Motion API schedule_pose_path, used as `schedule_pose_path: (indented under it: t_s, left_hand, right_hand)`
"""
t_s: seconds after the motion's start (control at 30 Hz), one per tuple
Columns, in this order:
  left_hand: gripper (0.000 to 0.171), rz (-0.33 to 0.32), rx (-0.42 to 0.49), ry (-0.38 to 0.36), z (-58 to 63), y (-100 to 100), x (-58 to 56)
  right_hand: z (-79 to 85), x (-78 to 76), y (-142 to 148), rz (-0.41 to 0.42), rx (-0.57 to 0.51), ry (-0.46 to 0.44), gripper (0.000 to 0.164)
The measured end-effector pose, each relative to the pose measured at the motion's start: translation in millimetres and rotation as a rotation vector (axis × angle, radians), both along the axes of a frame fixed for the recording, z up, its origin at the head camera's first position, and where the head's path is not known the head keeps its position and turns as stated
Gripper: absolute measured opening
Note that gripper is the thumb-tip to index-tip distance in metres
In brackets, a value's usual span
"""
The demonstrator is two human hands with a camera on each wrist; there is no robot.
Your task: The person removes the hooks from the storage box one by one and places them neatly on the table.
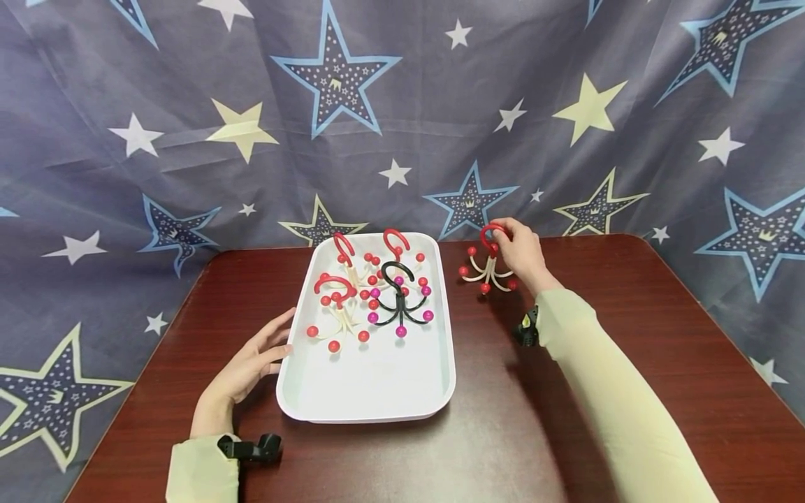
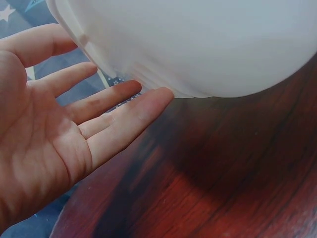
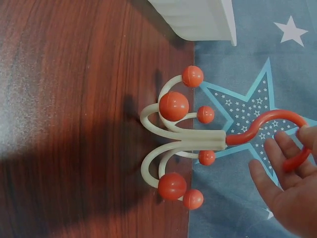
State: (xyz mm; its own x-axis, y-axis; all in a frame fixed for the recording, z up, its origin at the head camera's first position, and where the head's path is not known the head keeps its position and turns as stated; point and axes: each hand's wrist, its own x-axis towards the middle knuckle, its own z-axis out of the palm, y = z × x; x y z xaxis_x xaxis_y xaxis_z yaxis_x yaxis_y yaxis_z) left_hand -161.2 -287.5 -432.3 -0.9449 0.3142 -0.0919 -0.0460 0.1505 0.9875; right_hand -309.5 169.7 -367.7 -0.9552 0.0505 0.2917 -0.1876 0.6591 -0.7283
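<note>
Beyond the tray's right side, my right hand [image 1: 525, 255] pinches the red hook of a rotating multi-arm hook hanger [image 3: 203, 139], with cream arms tipped by red balls. It is upright, at or just above the table; contact cannot be told. My left hand [image 1: 248, 363] has its fingers [image 2: 124, 124] extended against the left side of a white tray [image 1: 365, 395]. Inside the tray, toward its far half, stand three similar red-hooked hangers, including the nearest one [image 1: 342, 318], and a black hanger [image 1: 400, 304] with magenta balls.
The tray sits on a dark reddish-brown wooden table [image 1: 503, 433]. A grey-blue curtain [image 1: 402, 140] printed with stars hangs behind the table and at its sides. Black wrist cameras [image 1: 251, 448] are strapped on both wrists.
</note>
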Motion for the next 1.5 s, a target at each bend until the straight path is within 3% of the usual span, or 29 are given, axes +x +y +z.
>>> schedule_pose_path:
  t_s: [0.33,0.63,1.07,1.5]
  left_hand:
    - [0.064,0.002,0.0,-0.001,-1.0,0.2,0.1]
    - [0.063,0.007,0.0,0.005,-0.7,0.2,0.5]
    - [0.063,0.026,-0.005,-0.009,-4.0,-0.3,-1.2]
    - [0.063,-0.003,0.032,0.008,-2.8,-0.4,-0.4]
  right_hand:
    - [16.9,7.4,-7.6,0.013,-0.05,0.081,0.026]
    - [24.7,27.6,-36.4,0.136,-0.075,0.148,0.028]
    - [10.6,47.2,-82.5,0.387,-0.179,0.054,0.033]
    - [-0.3,58.9,-120.6,0.453,-0.204,-0.082,0.041]
